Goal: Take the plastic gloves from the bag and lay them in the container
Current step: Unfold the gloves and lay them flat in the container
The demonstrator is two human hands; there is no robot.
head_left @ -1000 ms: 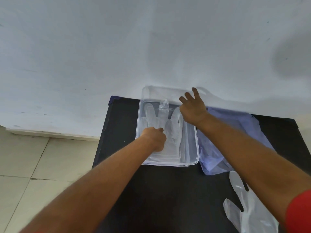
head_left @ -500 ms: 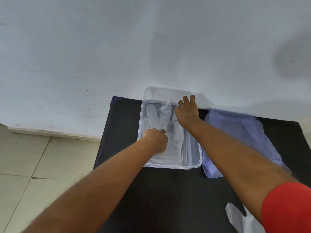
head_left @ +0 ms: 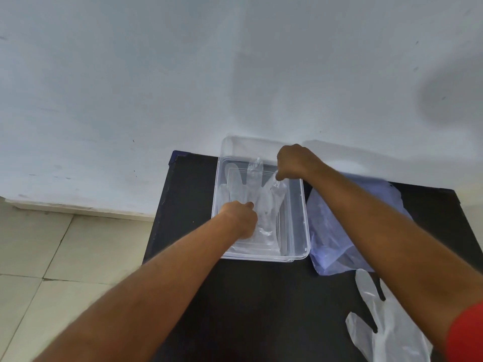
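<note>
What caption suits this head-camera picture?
Two bare hands, left hand and right hand, flatten a clear plastic glove inside a transparent rectangular container.

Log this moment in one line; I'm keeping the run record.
left hand pressing glove in container | right hand pinching that glove's finger | bag beside container | another glove on table

Right hand (head_left: 296,163): was spread flat over far end of container (head_left: 300,220), now curled, fingertips pinching one finger of the plastic glove (head_left: 264,205) inside it. That glove finger now lifted toward the hand.
</note>
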